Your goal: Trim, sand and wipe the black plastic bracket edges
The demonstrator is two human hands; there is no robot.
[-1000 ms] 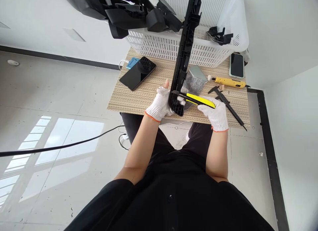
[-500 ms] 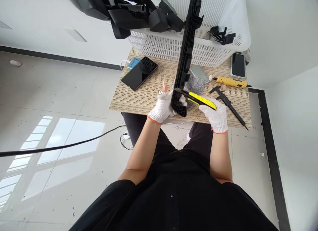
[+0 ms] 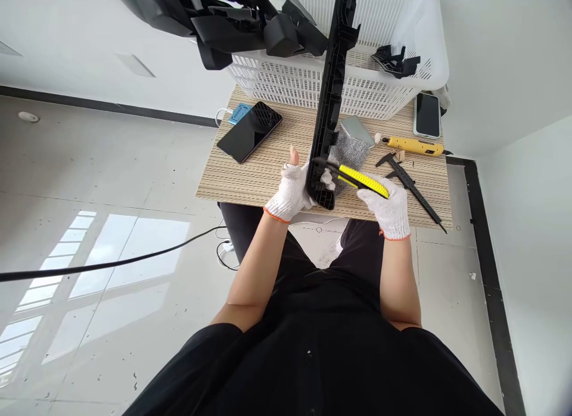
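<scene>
My left hand [image 3: 292,189], in a white knit glove with an orange cuff and a bare thumb tip, is closed around the lower end of a long black plastic trim strip [image 3: 329,94]. The strip slants up over the basket, its ribbed side towards me. My right hand [image 3: 385,204], gloved the same way, grips a yellow-and-black utility knife [image 3: 363,180]. The dark front end of the knife reaches left across the strip near my left fingers; its tip is blurred. Behind the knife a crumpled grey cloth [image 3: 351,154] lies on the table.
A white plastic basket [image 3: 379,85] stands at the back, with black plastic parts [image 3: 243,31] over its left side. On the table [image 3: 232,183] lie a black phone [image 3: 250,133], a yellow rotary tool [image 3: 413,145], a caliper [image 3: 417,192] and another phone [image 3: 426,115].
The whole view has shifted slightly. The strip's upper end sits a little further left; both hands keep their grips, and the knife stays across the strip.
</scene>
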